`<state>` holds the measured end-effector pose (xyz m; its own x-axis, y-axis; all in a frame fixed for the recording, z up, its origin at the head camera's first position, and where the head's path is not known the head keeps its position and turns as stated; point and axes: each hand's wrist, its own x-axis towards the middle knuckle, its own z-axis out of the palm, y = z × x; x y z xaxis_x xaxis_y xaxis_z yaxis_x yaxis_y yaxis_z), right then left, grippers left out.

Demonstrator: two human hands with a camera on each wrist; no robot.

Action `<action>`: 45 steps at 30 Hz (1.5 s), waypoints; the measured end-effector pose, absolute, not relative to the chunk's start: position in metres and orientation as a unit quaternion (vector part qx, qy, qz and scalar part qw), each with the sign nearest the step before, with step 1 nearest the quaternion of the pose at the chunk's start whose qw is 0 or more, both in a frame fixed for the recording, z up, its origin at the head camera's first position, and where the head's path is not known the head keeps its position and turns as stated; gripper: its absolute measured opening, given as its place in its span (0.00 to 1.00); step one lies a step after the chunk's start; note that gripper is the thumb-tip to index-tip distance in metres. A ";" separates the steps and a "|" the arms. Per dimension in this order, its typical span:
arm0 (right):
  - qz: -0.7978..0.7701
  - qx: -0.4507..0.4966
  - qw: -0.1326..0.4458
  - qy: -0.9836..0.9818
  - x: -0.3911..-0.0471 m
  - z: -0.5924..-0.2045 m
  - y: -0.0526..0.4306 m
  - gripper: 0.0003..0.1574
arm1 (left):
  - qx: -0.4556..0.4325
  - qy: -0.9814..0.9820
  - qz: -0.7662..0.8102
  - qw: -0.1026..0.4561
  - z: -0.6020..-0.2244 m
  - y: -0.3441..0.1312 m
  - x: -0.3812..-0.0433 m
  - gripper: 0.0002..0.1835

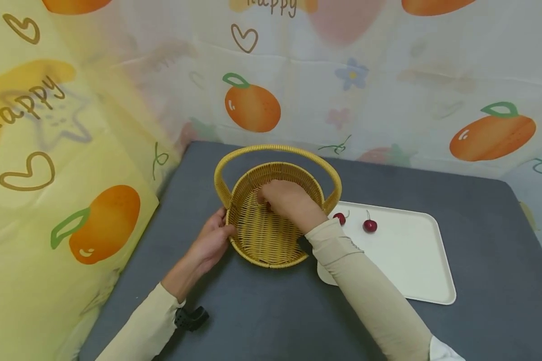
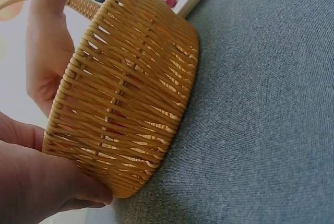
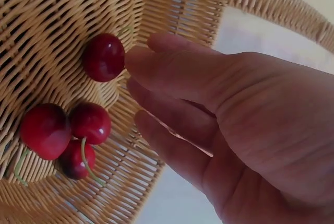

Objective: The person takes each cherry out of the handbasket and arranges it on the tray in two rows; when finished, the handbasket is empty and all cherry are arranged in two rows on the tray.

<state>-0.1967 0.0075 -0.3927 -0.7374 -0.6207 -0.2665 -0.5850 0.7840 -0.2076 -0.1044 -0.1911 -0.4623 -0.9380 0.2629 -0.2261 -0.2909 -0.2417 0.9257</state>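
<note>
Fabric [image 1: 293, 85] printed with oranges, hearts and the word "happy" stands up behind your work and along your left side. Below it, the dark grey worktop [image 1: 271, 311] spreads out in front of you. On the worktop, toward your right, lies a white tray [image 1: 415, 255] with rounded corners, partly hidden in the head view by your right sleeve [image 1: 370, 291]. Just beside the tray, on its left, is the round woven basket [image 1: 266, 240], yellow-tan, with an arched handle [image 1: 277, 148]; you look down onto its woven floor. Your left hand [image 1: 212, 238] holds the basket at its left side, fingers pinching the rim. Your right hand [image 1: 289, 198] reaches inside the basket, its fingers bent and a little apart, pinching nothing. A black device [image 1: 191, 319] sits at your left wrist. Inside the basket, one dark red cherry [image 3: 103, 57] lies right at the tip of your right thumb; you cannot tell whether the two touch. Near it in the basket, three more cherries [image 3: 45, 131] lie in a close cluster. Two other cherries [image 1: 370, 225] rest on the tray near its far edge, apart from each other. Thin green stems [image 3: 88, 164] show on cherries in the basket's cluster.
</note>
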 end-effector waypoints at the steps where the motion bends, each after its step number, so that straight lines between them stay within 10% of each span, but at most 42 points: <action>1: -0.057 -0.325 0.163 0.930 -0.197 -0.393 0.008 0.17 | -0.012 0.589 0.789 0.175 -0.463 -0.191 -0.104 0.48; 16: -0.054 -0.328 0.170 0.928 -0.200 -0.406 0.007 0.22 | -0.006 0.590 0.788 0.175 -0.462 -0.193 -0.101 0.47; 28: -0.060 -0.339 0.158 0.926 -0.193 -0.390 0.015 0.07 | -0.008 0.593 0.786 0.175 -0.463 -0.191 -0.101 0.46; 45: -0.134 -0.307 0.080 0.939 -0.083 -0.317 0.088 0.19 | -0.004 0.608 0.775 0.172 -0.461 -0.183 -0.100 0.43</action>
